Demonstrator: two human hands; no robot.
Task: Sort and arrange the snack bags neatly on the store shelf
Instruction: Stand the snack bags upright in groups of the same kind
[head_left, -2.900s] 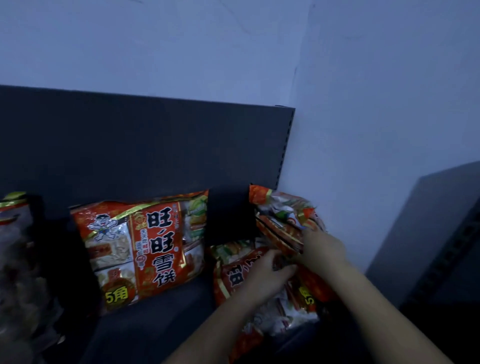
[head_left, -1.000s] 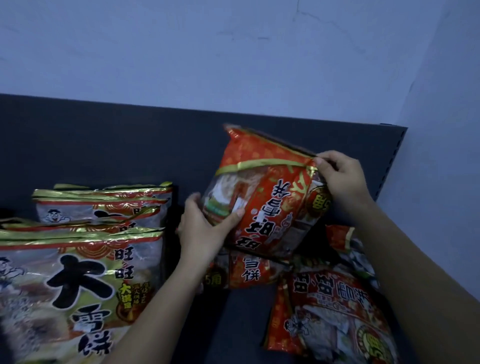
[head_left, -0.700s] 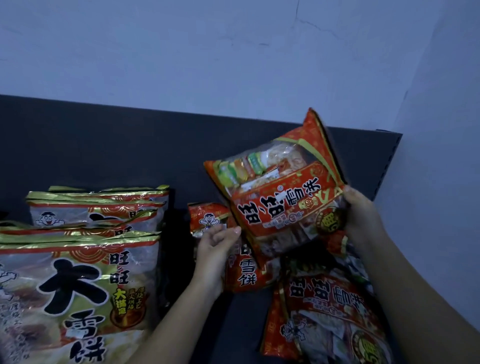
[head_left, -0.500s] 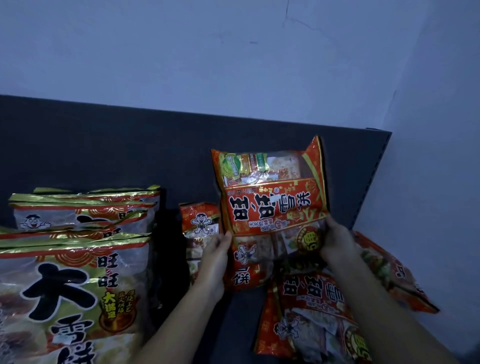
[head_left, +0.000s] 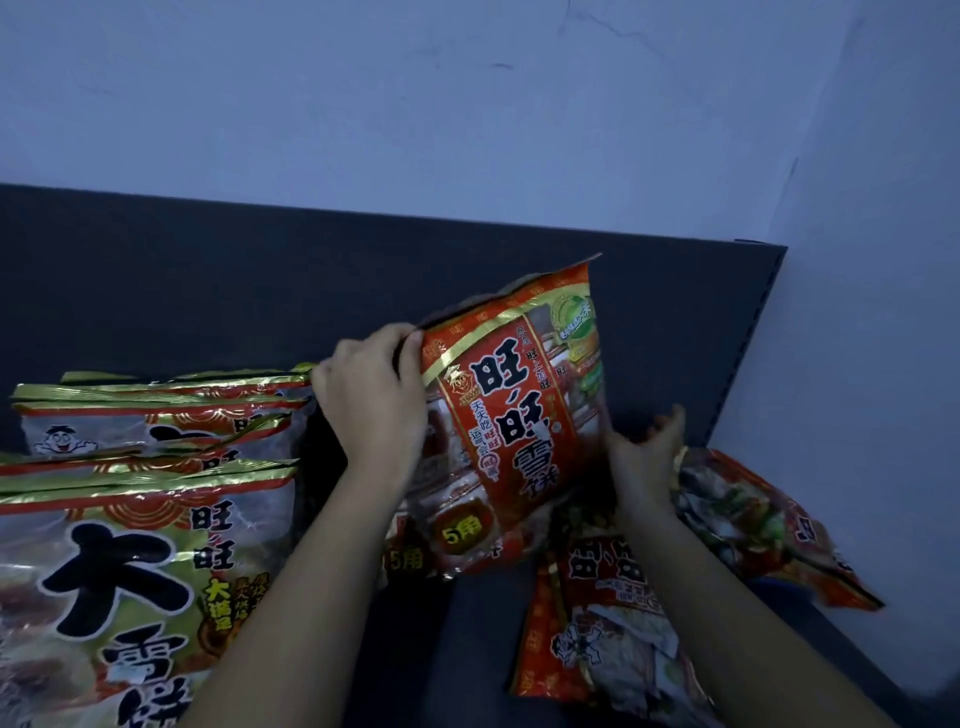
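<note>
- L hand (head_left: 374, 405) pinches top-left corner of red snack bag (head_left: 511, 415), keeping it upright with print facing out, prob. so it fronts the row.
- R hand (head_left: 644, 462) at bag's lower right edge, blurred; can't tell if gripping or just steadying.
- Bag tilted, mid-shelf (head_left: 457, 649), btw big green-gold bags (head_left: 130, 545) and fallen red bags (head_left: 613, 623), not yet stood up.

Red snack bag (head_left: 511, 415) — gold band, black characters; big bags (head_left: 140, 545) gold-edged, green-tinted; shelf (head_left: 208, 291) dark grey — wall (head_left: 415, 104) pale blue.
</note>
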